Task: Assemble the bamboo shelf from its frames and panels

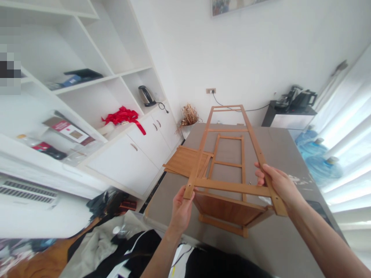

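Note:
A long wooden frame (232, 187) with crossbars is held up at a slant over the grey table (275, 144). My left hand (181, 210) grips its near left corner. My right hand (278, 183) is closed around the right side rail, a little above the near end. Beneath the near end stands a wooden piece with a brown panel (226, 207); whether it touches the held frame I cannot tell. A second wooden frame (227, 164) shows through the opening. Left of it are several flat wooden boards (182, 161), partly covered by the held rail.
White shelves and cupboards (142, 154) line the left side, with a kettle (146, 95) and red ribbon (121, 116). Dried plants (189, 116) stand past the table's far left corner. On the right are blue water bottles (324, 166) and a black-topped cabinet (285, 114). A dark flat object (319, 210) lies near the right edge.

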`<action>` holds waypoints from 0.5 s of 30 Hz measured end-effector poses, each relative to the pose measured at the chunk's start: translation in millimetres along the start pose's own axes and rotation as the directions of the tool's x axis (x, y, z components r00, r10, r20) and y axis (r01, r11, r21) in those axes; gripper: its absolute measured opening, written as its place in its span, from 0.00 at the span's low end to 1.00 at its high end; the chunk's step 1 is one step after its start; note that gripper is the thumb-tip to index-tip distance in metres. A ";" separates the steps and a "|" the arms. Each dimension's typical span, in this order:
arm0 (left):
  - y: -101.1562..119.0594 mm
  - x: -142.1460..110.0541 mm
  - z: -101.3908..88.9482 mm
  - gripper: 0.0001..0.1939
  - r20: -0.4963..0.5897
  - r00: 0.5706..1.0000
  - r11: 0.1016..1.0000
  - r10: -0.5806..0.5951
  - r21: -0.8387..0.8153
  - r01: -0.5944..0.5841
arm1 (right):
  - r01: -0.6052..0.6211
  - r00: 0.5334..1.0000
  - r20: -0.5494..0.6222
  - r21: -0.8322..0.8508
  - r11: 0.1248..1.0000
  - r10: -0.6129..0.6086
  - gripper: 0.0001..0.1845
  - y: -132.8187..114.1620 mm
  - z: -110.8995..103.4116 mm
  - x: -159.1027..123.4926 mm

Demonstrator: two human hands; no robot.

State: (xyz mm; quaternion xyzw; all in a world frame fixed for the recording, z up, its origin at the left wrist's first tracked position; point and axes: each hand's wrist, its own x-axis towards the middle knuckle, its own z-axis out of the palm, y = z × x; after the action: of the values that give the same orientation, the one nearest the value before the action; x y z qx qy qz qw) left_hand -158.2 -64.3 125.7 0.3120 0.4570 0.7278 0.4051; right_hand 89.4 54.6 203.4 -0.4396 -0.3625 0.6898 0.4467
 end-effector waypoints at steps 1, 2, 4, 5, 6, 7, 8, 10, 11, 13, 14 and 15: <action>-0.8 0.4 -0.4 0.08 0.002 1.000 1.000 -0.004 0.001 0.004 | 0.001 1.000 0.002 0.004 1.000 -0.001 0.17 0.4 -0.3 0.3; -1.7 1.4 -1.3 0.08 0.004 1.000 1.000 -0.007 0.000 0.007 | 0.000 1.000 0.004 0.008 1.000 0.000 0.16 0.8 -0.8 0.8; -2.9 5.0 -4.5 0.08 0.009 1.000 1.000 -0.011 -0.017 0.011 | 0.001 1.000 0.009 0.014 1.000 -0.001 0.15 1.3 -1.7 2.6; -3.0 7.5 -6.5 0.09 0.007 1.000 0.999 -0.007 -0.031 0.007 | 0.006 1.000 0.011 0.016 1.000 -0.006 0.14 1.3 -2.0 3.6; -2.4 10.3 -8.6 0.09 0.004 1.000 0.999 0.001 -0.047 0.000 | 0.013 1.000 0.014 0.017 1.000 -0.014 0.14 0.8 -2.0 4.7; -1.3 13.1 -10.4 0.10 -0.002 1.000 0.998 0.013 -0.057 -0.013 | 0.021 1.000 0.017 0.019 1.000 -0.022 0.14 0.0 -1.5 5.6; 0.3 15.6 -11.8 0.11 -0.009 1.000 0.998 0.026 -0.060 -0.027 | 0.028 0.999 0.018 0.019 0.999 -0.028 0.13 -1.3 -0.8 6.3; 4.6 18.9 -12.4 0.12 -0.015 0.999 0.998 0.043 -0.046 -0.043 | 0.037 0.999 0.017 0.019 0.999 -0.038 0.12 -5.0 1.6 6.9; 6.9 19.4 -11.4 0.12 -0.015 0.999 0.998 0.045 -0.035 -0.046 | 0.041 0.999 0.015 0.020 0.999 -0.041 0.12 -7.2 2.9 6.8; 11.0 18.6 -7.3 0.11 -0.024 0.999 0.999 0.044 -0.015 -0.044 | 0.052 0.999 0.016 0.023 0.998 -0.052 0.11 -12.4 5.4 6.1; 12.5 17.5 -4.5 0.11 -0.035 0.999 0.999 0.042 -0.004 -0.042 | 0.058 0.998 0.019 0.027 0.998 -0.059 0.11 -15.1 6.3 5.6; 13.5 16.4 -1.5 0.10 -0.049 0.998 0.999 0.039 0.006 -0.039 | 0.064 0.998 0.023 0.032 0.997 -0.065 0.11 -17.8 7.0 5.1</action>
State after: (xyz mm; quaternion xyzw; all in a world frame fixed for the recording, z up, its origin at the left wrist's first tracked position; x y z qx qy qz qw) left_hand -171.4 -54.0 138.9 0.3037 0.4624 0.7420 0.3787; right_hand 87.1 64.6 220.3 -0.4124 -0.3711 0.6857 0.4712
